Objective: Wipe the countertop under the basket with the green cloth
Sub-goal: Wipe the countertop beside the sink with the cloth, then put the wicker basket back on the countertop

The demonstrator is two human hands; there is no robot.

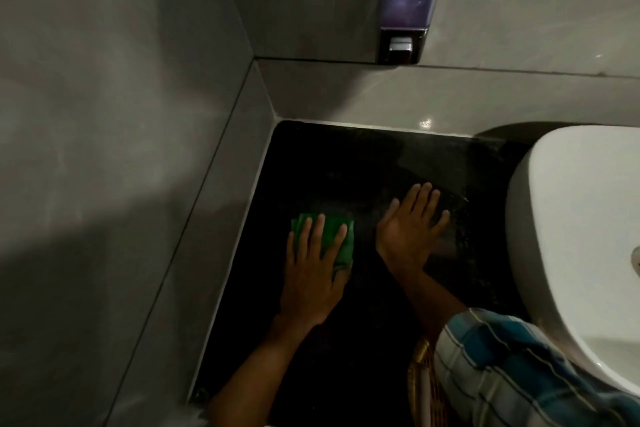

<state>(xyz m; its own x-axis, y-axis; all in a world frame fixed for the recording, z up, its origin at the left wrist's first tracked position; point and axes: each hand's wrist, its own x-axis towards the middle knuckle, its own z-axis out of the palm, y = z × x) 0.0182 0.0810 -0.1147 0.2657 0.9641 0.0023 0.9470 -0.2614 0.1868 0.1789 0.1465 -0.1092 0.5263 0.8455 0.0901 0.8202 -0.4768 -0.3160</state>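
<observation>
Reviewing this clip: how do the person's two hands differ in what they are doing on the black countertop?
The left hand lies flat on the folded green cloth, near the grey side wall; the right hand rests bare on the black countertop, nearer the white basin. The right arm wears a checked sleeve; the left forearm is bare. Both are palm-down with fingers spread, pointing toward the back wall.
</observation>
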